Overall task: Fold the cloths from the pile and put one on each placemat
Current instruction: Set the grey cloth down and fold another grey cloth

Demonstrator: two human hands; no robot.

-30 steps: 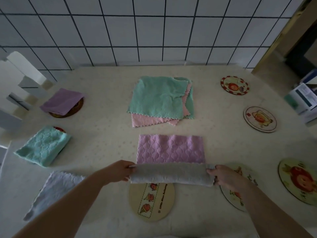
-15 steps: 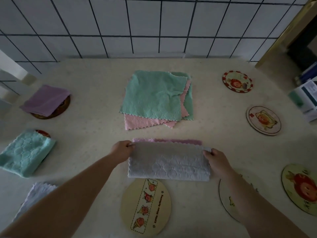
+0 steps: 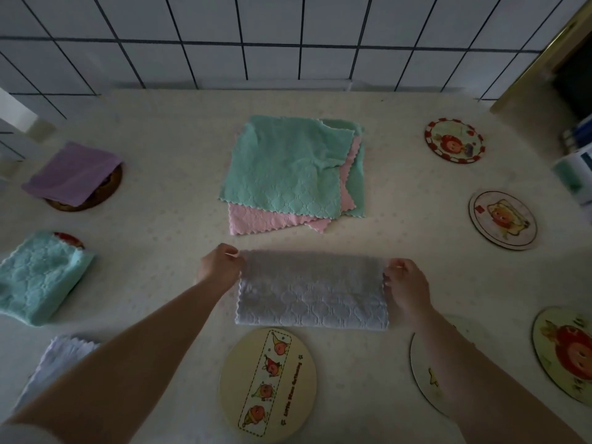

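Observation:
A pale grey-lilac cloth [image 3: 312, 291] lies folded in half on the table, just beyond a round cartoon placemat [image 3: 267, 381]. My left hand [image 3: 219, 265] pinches its far left corner and my right hand [image 3: 405, 282] pinches its far right corner. Behind it sits the pile [image 3: 293, 169] of teal and pink cloths. At the left, a folded purple cloth [image 3: 72, 173] covers a dark placemat, a folded teal cloth [image 3: 40, 277] covers a red one, and a white cloth [image 3: 57, 360] lies near the front edge.
Bare round placemats stand on the right: a red-rimmed one [image 3: 453, 139], a cream one [image 3: 503, 219], one at the edge [image 3: 563, 350] and one [image 3: 426, 370] partly under my right forearm. A tiled wall [image 3: 288, 40] backs the table. Boxes [image 3: 576, 168] sit far right.
Both hands carried the cloth's near edge away from me and laid it over the far edge, so the pink-lilac face is now covered and the cloth lies doubled.

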